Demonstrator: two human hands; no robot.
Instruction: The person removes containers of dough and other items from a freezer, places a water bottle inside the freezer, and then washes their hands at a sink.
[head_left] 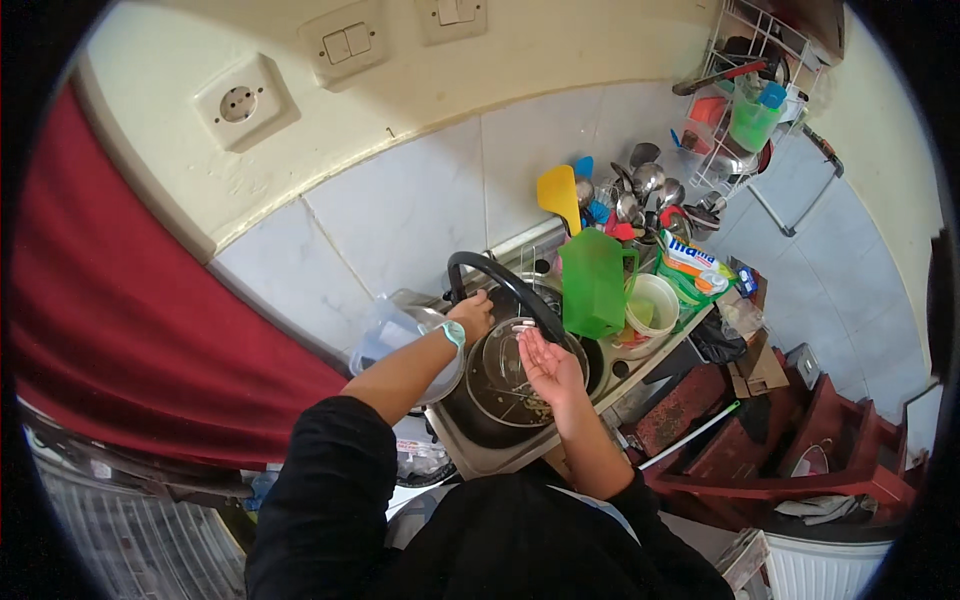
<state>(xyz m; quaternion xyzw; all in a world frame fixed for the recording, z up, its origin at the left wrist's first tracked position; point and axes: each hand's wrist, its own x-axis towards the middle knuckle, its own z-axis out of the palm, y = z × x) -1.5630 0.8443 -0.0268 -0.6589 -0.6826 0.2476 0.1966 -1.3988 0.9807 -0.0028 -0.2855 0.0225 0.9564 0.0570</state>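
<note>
My left hand (474,316) reaches over the sink (478,455) to the foot of a black curved faucet (505,276). Its fingers are curled there, and what they grip is hidden. A pale green band circles that wrist. Palm up, my right hand (553,368) is open below the faucet's outer end, fingers stretched out. A small whitish patch shows at its fingertips, too small to make out. Beneath both hands a round pan (490,395) stands in the basin, with a clear round dish or lid and bits of food in it.
Left of the basin are clear plastic containers (385,335). A green pitcher (592,285), a white tub (655,305) and a green-white pouch (690,270) crowd the right side. Behind them stand ladles and spoons (648,180) and a yellow spatula (560,195). A red curtain (130,300) hangs left.
</note>
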